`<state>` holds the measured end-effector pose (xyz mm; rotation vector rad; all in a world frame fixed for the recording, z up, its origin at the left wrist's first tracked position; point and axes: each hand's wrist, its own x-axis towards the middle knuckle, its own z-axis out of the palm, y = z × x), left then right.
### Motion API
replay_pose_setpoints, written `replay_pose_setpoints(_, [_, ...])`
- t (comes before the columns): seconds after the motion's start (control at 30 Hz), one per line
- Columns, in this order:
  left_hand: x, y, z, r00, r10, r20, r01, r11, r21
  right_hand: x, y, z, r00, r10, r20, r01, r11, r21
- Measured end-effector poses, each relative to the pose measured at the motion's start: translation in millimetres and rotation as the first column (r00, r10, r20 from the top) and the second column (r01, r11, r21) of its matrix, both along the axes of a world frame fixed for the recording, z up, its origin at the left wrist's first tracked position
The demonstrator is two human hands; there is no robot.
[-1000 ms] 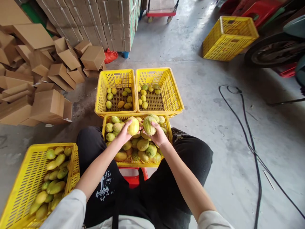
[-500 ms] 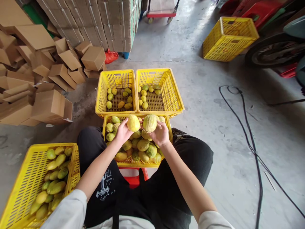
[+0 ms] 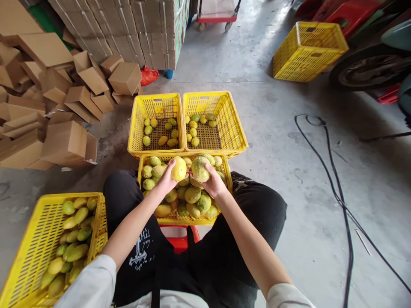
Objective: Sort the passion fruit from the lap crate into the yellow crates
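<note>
My left hand is closed around a yellow papaya, holding it up over the near crate. Beside it, my right hand grips a greener, faintly ribbed papaya. The two fruits are close together, and some fingertips are hidden behind them. Below both hands, between my knees, a yellow plastic crate is filled with green and yellow papayas.
Beyond it stand a left crate and a right crate, each holding several papayas. Another crate of papayas is at my left. Cardboard boxes pile up left; a black cable crosses the floor right.
Both papayas have turned a little in my hands, and the right one has shifted slightly left and down. The crates and the fruit in them look the same.
</note>
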<state>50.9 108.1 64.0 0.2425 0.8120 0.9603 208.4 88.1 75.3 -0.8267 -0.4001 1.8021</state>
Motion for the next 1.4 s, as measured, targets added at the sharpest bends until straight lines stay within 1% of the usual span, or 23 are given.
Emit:
replay_pose_setpoints(0.17, [0.1, -0.9, 4.6, 1.000, 0.002, 0.000, -0.002, 1.000, -0.002, 1.2, 0.9, 4.8, 0.999, 0.017, -0.046, -0.018, 1.000, -0.024])
replay_pose_setpoints(0.33, [-3.7, -1.3, 14.3, 0.989, 0.068, 0.130, -0.071, 0.997, 0.018, 5.0, 1.4, 5.3, 0.996, 0.020, -0.086, -0.020, 1.000, -0.006])
replay_pose_setpoints(0.4, [-5.7, -0.7, 16.5, 0.985, 0.078, 0.151, -0.083, 0.996, 0.025, 6.1, 2.2, 4.5, 0.996, 0.021, -0.092, -0.020, 1.000, 0.015])
replay_pose_setpoints(0.5, [-7.2, -0.1, 18.1, 0.986, 0.056, 0.155, -0.061, 0.998, 0.027, 6.5, 2.9, 3.2, 0.997, 0.028, -0.079, -0.025, 0.999, 0.034])
replay_pose_setpoints(0.6, [-6.3, -0.4, 17.9, 0.991, 0.000, 0.134, -0.002, 1.000, 0.010, 5.7, 2.3, 1.4, 0.999, -0.013, -0.041, 0.015, 0.999, 0.040])
replay_pose_setpoints(0.67, [-4.9, -0.8, 16.6, 0.995, -0.026, 0.094, 0.026, 1.000, 0.006, 4.3, 1.4, -0.2, 0.999, -0.033, -0.009, 0.034, 0.998, 0.045])
replay_pose_setpoints(0.73, [-3.4, -1.2, 14.8, 0.999, -0.024, 0.042, 0.024, 1.000, 0.010, 2.6, 0.7, -2.0, 0.999, -0.034, 0.032, 0.032, 0.998, 0.051])
replay_pose_setpoints(0.83, [-1.7, -1.1, 12.1, 1.000, 0.013, -0.017, -0.013, 1.000, 0.016, 0.8, 0.7, -4.6, 0.996, -0.034, 0.079, 0.031, 0.999, 0.045])
replay_pose_setpoints(0.9, [-1.2, -0.7, 11.0, 0.999, 0.034, -0.032, -0.033, 0.999, 0.014, 0.9, 1.5, -5.6, 0.998, -0.025, 0.065, 0.024, 1.000, 0.019])
replay_pose_setpoints(1.0, [-0.9, -0.4, 11.2, 0.998, 0.053, -0.038, -0.053, 0.999, 0.002, 2.9, 2.7, -5.2, 1.000, -0.013, -0.011, 0.013, 1.000, -0.023])
replay_pose_setpoints(1.1, [-0.9, 0.0, 13.2, 0.997, 0.067, -0.048, -0.069, 0.997, -0.029, 5.3, 3.1, -2.9, 0.997, -0.010, -0.078, 0.007, 0.999, -0.036])
replay_pose_setpoints(1.27, [-2.7, 0.4, 16.2, 0.995, 0.096, -0.023, -0.098, 0.992, -0.075, 5.7, 3.6, -0.1, 0.997, 0.003, -0.080, -0.006, 1.000, -0.031])
replay_pose_setpoints(1.4, [-4.6, -1.0, 17.1, 0.993, 0.091, 0.079, -0.089, 0.996, -0.031, 3.8, 4.4, 0.4, 0.999, -0.002, -0.042, 0.002, 1.000, -0.009])
